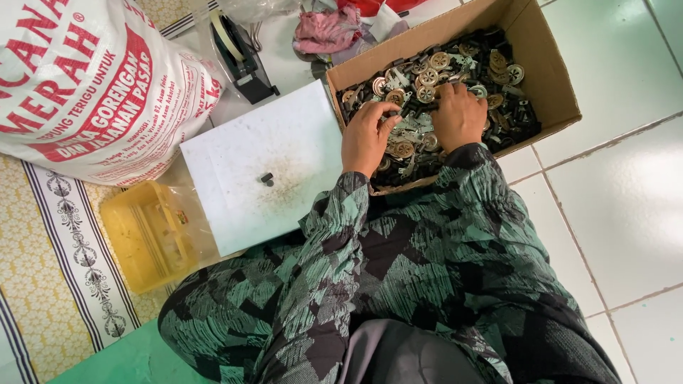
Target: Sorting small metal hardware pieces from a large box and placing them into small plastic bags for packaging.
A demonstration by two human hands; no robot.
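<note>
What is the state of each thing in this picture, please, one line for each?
Cardboard box: open, filled with small metal and black parts.
Left hand: inside the box, fingers curled on the parts.
Right hand: inside the box, resting on the parts.
White board: lying flat, smudged, with one small black part on it.
Yellow container: open, no lid.
White sack: full, lying on its side.
Tape dispenser: upright.

Green-and-black geometric patterned sleeves and garment; grey cloth at lap; bare hands (413,128).
</note>
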